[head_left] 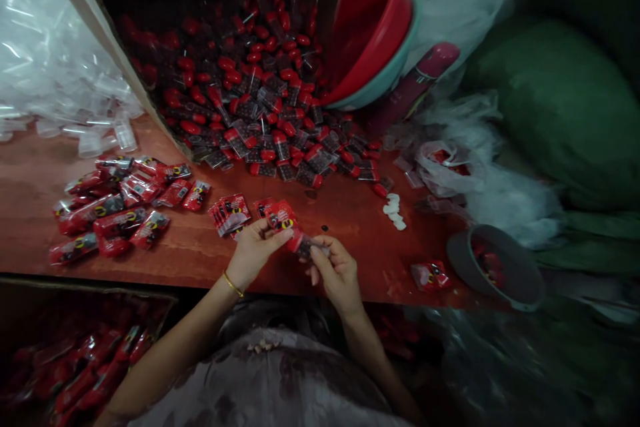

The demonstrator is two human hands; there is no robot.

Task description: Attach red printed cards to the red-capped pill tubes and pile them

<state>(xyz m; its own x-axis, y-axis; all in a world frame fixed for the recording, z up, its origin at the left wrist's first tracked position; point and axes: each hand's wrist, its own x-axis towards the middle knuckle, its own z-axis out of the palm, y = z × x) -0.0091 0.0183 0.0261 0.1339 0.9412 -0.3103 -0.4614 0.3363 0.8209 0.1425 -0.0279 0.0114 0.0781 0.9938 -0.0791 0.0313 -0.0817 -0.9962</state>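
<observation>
My left hand [256, 252], with a gold bangle at the wrist, pinches a red printed wrapper [283, 217] near the table's front edge. My right hand [336, 270] holds a small clear container with dark contents [311, 247] at the wrapper's lower right end. The container's end meets the wrapper; how far it sits inside is unclear. Just left of my left hand lies a stack of flat red wrappers [229, 213]. Several filled red packets [115, 207] lie in a pile on the left of the table.
An open box [145, 93] spills red-capped containers [280, 107] onto the table [200, 260]. Behind are a red basin [370, 20] and a maroon bottle [415, 83]. A grey bowl [525, 280], white discs [395, 211] and a packet [430, 275] are right. Packets fill a lower-left box.
</observation>
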